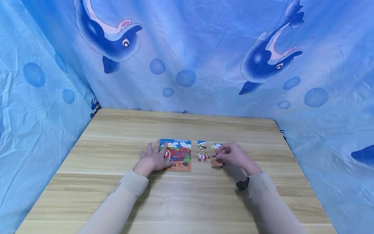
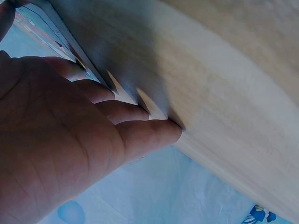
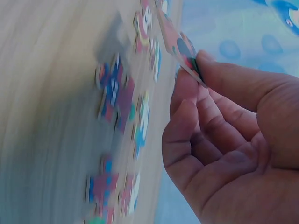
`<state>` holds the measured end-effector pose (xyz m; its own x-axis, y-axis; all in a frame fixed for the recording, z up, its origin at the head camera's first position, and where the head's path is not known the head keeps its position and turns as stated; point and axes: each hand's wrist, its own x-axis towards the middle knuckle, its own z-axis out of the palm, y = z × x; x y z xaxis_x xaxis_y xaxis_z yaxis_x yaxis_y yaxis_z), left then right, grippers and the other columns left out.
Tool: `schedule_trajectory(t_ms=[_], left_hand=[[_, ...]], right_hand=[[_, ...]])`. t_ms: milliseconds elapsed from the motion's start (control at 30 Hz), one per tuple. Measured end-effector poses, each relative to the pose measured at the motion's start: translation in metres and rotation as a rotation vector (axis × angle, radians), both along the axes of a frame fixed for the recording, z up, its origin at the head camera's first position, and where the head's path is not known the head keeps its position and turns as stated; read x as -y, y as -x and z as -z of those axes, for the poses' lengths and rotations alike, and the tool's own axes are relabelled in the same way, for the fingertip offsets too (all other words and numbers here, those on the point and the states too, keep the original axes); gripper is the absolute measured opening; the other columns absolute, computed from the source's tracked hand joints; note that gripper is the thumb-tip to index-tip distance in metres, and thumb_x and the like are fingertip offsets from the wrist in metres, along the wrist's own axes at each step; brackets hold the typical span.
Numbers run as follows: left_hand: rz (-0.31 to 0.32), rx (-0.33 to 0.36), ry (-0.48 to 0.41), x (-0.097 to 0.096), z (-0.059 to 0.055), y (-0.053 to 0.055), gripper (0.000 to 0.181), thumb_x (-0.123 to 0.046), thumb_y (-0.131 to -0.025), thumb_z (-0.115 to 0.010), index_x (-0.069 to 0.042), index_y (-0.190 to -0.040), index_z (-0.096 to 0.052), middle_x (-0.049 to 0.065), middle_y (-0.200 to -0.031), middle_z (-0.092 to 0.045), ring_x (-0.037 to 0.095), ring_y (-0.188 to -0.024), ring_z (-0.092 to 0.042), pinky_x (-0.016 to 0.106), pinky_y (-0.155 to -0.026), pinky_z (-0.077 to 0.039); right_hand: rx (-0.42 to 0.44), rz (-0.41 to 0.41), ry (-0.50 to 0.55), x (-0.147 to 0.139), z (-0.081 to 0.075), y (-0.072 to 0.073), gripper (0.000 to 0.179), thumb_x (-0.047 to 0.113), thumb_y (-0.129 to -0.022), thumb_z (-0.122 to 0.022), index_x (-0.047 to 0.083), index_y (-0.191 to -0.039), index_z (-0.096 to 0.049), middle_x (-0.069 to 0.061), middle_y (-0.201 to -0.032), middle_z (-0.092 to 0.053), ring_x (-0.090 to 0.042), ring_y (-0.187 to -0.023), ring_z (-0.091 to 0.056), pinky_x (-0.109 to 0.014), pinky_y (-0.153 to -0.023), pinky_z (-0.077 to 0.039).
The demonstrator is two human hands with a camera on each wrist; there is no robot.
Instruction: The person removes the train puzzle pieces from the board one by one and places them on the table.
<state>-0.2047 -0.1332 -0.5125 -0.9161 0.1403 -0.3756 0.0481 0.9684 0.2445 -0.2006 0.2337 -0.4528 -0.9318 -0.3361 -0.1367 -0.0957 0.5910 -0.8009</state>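
Note:
My left hand (image 1: 153, 159) lies spread over the left side of a colourful jigsaw board (image 1: 182, 152), with some fingers on the picture and others on the table beside it. In the left wrist view, the board's edge (image 2: 77, 51) runs by the fingers, with fingertips right at the wood. Between thumb and fingers, my right hand (image 1: 235, 156) pinches an orange puzzle piece (image 3: 175, 39), tilted and raised above the table. Loose pieces lie near that hand, among them a red one with eyes (image 1: 201, 157) and a red and blue one (image 3: 114, 95).
A sky-coloured piece (image 1: 201, 143) lies just right of the board. More pieces, including a red and blue one (image 3: 103, 184), show in the right wrist view. The wooden table (image 1: 181, 201) is surrounded by blue curtains (image 1: 193, 39) printed with dolphins.

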Motion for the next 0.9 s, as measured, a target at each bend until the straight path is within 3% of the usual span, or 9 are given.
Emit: schedule_trajectory(t_ms=[167, 367, 633, 900], left_hand=[[-0.001, 0.003, -0.002, 0.0, 0.0, -0.001, 0.115, -0.093, -0.078, -0.043, -0.029, -0.165, -0.003, 0.01, -0.168, 0.017, 0.049, -0.148, 0.014, 0.079, -0.106, 0.003], [-0.008, 0.001, -0.015, 0.0, -0.001, -0.001, 0.113, -0.091, -0.08, -0.045, -0.03, -0.165, -0.002, 0.009, -0.168, 0.018, 0.049, -0.148, 0.015, 0.078, -0.106, 0.004], [-0.009, 0.008, -0.01, -0.001, -0.003, -0.001, 0.113, -0.09, -0.08, -0.046, -0.029, -0.165, -0.001, 0.01, -0.168, 0.018, 0.049, -0.148, 0.015, 0.079, -0.106, 0.004], [-0.011, 0.011, -0.004, -0.002, -0.004, -0.001, 0.112, -0.089, -0.081, -0.047, -0.03, -0.164, -0.002, 0.01, -0.168, 0.018, 0.049, -0.148, 0.014, 0.078, -0.106, 0.003]], right_hand=[[0.012, 0.032, -0.063, -0.024, 0.0, -0.002, 0.01, 0.015, -0.094, -0.076, 0.009, -0.101, -0.078, -0.003, -0.084, -0.071, -0.033, -0.072, -0.065, -0.043, -0.06, -0.055], [0.044, 0.018, -0.083, -0.05, 0.003, -0.005, 0.009, 0.012, -0.093, -0.076, 0.006, -0.099, -0.078, -0.003, -0.085, -0.072, -0.023, -0.078, -0.067, -0.039, -0.07, -0.056], [0.128, 0.037, -0.151, -0.075, 0.007, -0.016, 0.011, 0.012, -0.091, -0.078, 0.008, -0.101, -0.079, -0.002, -0.09, -0.073, -0.02, -0.083, -0.067, -0.039, -0.08, -0.054], [0.111, 0.065, -0.219, -0.082, 0.012, -0.018, 0.008, 0.015, -0.088, -0.082, 0.009, -0.088, -0.077, -0.001, -0.083, -0.07, -0.02, -0.08, -0.061, -0.037, -0.074, -0.048]])
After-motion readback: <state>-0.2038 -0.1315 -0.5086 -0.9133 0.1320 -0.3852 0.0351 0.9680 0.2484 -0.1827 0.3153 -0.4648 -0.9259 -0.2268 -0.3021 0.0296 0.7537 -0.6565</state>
